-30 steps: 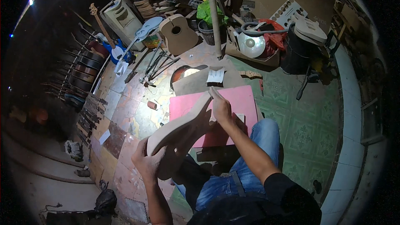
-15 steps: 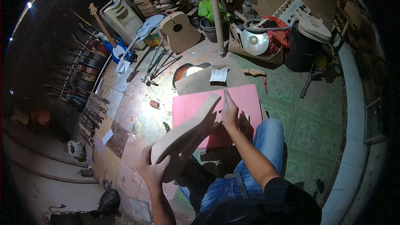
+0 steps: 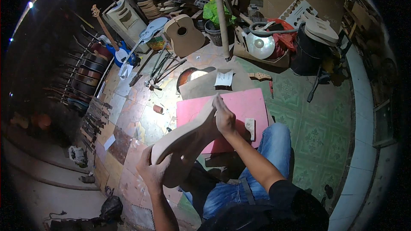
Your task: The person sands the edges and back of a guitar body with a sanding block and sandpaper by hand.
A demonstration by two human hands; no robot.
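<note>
An unfinished pale wooden guitar body (image 3: 184,139) is held tilted and edge-on above my lap. My left hand (image 3: 154,167) is wrapped round its near end, thumb on the face. At the far end, my right hand (image 3: 224,117) has its fingers together and pressed against the tip of the body; whether anything thin lies under them is hidden. Below is a flat pink board (image 3: 246,102). On its right side lies a small pale block (image 3: 250,129), close to my right forearm.
Beyond the board lie a brown sheet (image 3: 201,87) with a paper on it and a sunburst guitar body (image 3: 185,77). A pole (image 3: 221,17) rises ahead. Guitars stand in a rack (image 3: 87,72) at left. A black bucket (image 3: 306,51) stands at right, and a reddish cylinder (image 3: 158,109) on the floor.
My right hand has moved slightly left and onto the far tip of the guitar body. The body has shifted a little left, and the pale block on the board now shows more fully.
</note>
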